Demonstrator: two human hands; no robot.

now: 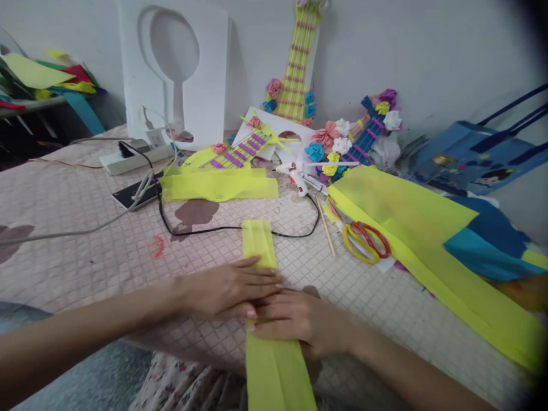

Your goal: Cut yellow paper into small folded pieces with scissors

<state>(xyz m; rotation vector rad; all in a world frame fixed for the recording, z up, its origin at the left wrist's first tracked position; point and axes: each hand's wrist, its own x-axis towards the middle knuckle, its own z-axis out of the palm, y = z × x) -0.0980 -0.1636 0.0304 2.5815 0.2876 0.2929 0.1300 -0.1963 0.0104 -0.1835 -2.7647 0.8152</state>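
A long strip of thin yellow paper (276,365), like crepe paper, runs across the table from its near edge, with a lengthwise crease. My left hand (226,288) lies flat on it, fingers stretched to the right. From the other side my right hand (306,319) rests on the strip, its fingertips meeting those of the left. Both hands press down with fingers extended, and neither grips anything visible. The strip's far end (257,231) reaches a black cord (218,229). Its near end drops out of view at the bottom.
Behind lie more folded yellow paper (220,185), a glue gun (297,178) and a power strip (137,158). Scissors (366,242), a wooden stick (326,228) and a large yellow sheet (411,211) are on the right. Flower-decorated paper guitars (297,68) and a white cut-out board (209,68) stand by the wall.
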